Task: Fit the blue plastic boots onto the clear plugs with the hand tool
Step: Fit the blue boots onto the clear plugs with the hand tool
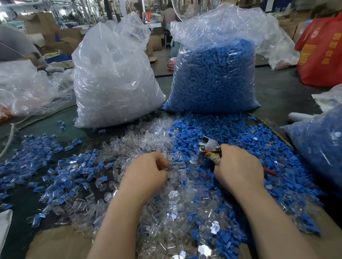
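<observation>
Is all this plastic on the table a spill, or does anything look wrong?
Nothing looks damaged. The loose clear plugs and blue boots lie in sorted heaps before their bags, fitted pieces at left. The right hand grips the hand tool.

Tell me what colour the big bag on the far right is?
Red bag with yellow writing, shown in the head view.

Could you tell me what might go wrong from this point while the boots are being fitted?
1. The left hand digs in the clear plugs close to the hand tool in the right hand; its fingers could get nipped.
2. Clear plugs and blue boots mix at the piles' border, so a wrong pick is likely.
3. Parts lie near the cardboard edge and could fall.
</observation>
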The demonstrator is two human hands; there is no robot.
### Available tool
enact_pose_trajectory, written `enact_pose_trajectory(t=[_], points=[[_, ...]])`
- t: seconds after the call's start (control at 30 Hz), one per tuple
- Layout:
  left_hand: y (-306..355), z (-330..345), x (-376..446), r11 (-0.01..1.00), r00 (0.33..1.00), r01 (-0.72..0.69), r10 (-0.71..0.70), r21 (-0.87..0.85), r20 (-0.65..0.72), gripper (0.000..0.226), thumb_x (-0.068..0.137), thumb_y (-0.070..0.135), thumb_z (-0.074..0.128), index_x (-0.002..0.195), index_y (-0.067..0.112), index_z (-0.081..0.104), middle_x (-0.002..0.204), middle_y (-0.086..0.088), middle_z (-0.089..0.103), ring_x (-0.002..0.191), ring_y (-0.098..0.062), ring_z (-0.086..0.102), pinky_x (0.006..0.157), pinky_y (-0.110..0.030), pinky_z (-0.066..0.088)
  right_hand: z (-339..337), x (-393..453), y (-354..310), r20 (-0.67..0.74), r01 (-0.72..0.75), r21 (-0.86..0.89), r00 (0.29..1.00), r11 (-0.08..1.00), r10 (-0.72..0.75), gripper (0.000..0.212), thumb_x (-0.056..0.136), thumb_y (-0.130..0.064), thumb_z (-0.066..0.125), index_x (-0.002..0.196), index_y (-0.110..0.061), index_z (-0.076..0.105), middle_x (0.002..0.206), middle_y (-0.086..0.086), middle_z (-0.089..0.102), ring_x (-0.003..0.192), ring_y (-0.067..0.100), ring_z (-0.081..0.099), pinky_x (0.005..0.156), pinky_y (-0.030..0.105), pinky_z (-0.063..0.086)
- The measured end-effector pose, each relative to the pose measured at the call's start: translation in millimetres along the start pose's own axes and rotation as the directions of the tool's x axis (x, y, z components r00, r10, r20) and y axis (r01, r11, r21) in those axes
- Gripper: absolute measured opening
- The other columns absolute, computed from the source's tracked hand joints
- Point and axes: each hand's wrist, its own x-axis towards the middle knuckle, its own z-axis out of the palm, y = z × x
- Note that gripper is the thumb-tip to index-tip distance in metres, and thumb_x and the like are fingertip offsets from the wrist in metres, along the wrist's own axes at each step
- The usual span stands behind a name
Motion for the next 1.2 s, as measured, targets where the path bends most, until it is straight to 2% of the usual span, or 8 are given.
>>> enact_pose_trajectory(t=[0.27,0.5,0.67,0.8,0.97,1.03,1.13,1.2], points=[[8.0,1.9,-1.7,0.998,0.999,0.043,-0.042,0.037,-0.021,0.016,0.084,0.016,0.062,0.082,0.031,0.057,0.081,0.014,0.062,0.075,-0.006,0.062,0.074,-0.033,0.059,1.7,4.7,0.2,-0.151,-0.027,0.176,0.987,0.984,0.054,0.015,0.09,-0.025,0.057,0.081,-0.018,0.047,0.077,-0.001,0.05,0.064,0.025,0.045,0.057,0.033,0.03],[11.8,2.9,-3.2,0.989,0.988,0.145,-0.145,-0.003,-0.055,0.007,0.082,0.02,0.064,0.079,0.026,0.065,0.075,0.011,0.067,0.068,-0.005,0.063,0.055,-0.022,0.05,2.1,5.6,-1.2,-0.18,0.071,0.491,0.983,0.868,0.022,0.009,0.091,-0.024,0.062,0.088,-0.025,0.054,0.078,-0.004,0.058,0.068,0.02,0.05,0.058,0.035,0.036],[15.5,4.7,-3.9,0.981,0.987,0.153,-0.145,0.119,-0.076,0.005,0.085,0.026,0.064,0.082,0.028,0.068,0.079,0.014,0.067,0.075,-0.008,0.065,0.069,-0.032,0.06,0.8,0.8,-5.8,-0.25,0.182,0.564,0.967,0.805,-0.044,0.009,0.089,-0.026,0.068,0.09,-0.023,0.06,0.079,-0.006,0.062,0.072,0.018,0.055,0.059,0.036,0.04],[13.0,5.5,-3.2,0.978,0.987,0.145,-0.133,0.151,-0.089,0.013,0.086,0.022,0.066,0.076,0.03,0.069,0.075,0.015,0.068,0.07,-0.006,0.066,0.065,-0.031,0.06,0.9,-0.6,-8.6,-0.248,0.194,0.593,0.967,0.782,-0.053,0.012,0.089,-0.032,0.069,0.094,-0.024,0.062,0.082,-0.007,0.065,0.074,0.017,0.058,0.064,0.038,0.048],[5.8,0.4,-0.8,0.975,0.988,0.096,-0.118,-0.2,-0.1,0.013,0.086,0.031,0.074,0.074,0.027,0.069,0.063,0.012,0.069,0.047,0.004,0.058,0.044,-0.014,0.044,1.3,-1.2,-11.5,-0.215,0.176,0.678,0.976,0.713,-0.036,0.013,0.089,-0.036,0.07,0.084,-0.033,0.058,0.075,-0.013,0.063,0.069,0.008,0.057,0.062,0.035,0.046],[7.2,-2.4,-1.6,0.909,0.988,0.056,-0.109,-0.412,-0.107,0.011,0.084,0.029,0.076,0.077,0.023,0.071,0.065,0.008,0.07,0.049,0.003,0.059,0.048,-0.014,0.046,1.1,-1.5,-12.3,-0.188,0.163,0.727,0.981,0.667,-0.035,0.017,0.088,-0.035,0.07,0.078,-0.034,0.056,0.069,-0.016,0.062,0.069,0.004,0.058,0.059,0.028,0.043],[11.1,-4.8,-2.8,0.769,0.991,0.046,-0.115,-0.637,-0.068,0.01,0.082,0.026,0.077,0.08,0.017,0.072,0.073,0.001,0.074,0.068,-0.017,0.068,0.067,-0.027,0.055,0.5,-1.3,-14.8,-0.145,0.147,0.802,0.988,0.578,-0.05,0.014,0.089,-0.033,0.07,0.08,-0.03,0.06,0.073,-0.018,0.065,0.069,0.0,0.058,0.059,0.02,0.042],[14.5,-3.9,-2.6,0.699,0.991,0.022,-0.107,-0.714,-0.074,0.013,0.08,0.024,0.079,0.079,0.014,0.071,0.076,-0.005,0.074,0.066,-0.015,0.063,0.062,-0.024,0.051,-0.3,-1.6,-16.6,-0.143,0.159,0.838,0.987,0.522,-0.072,0.012,0.09,-0.03,0.07,0.081,-0.03,0.061,0.079,-0.02,0.066,0.067,0.0,0.057,0.059,0.016,0.043]])
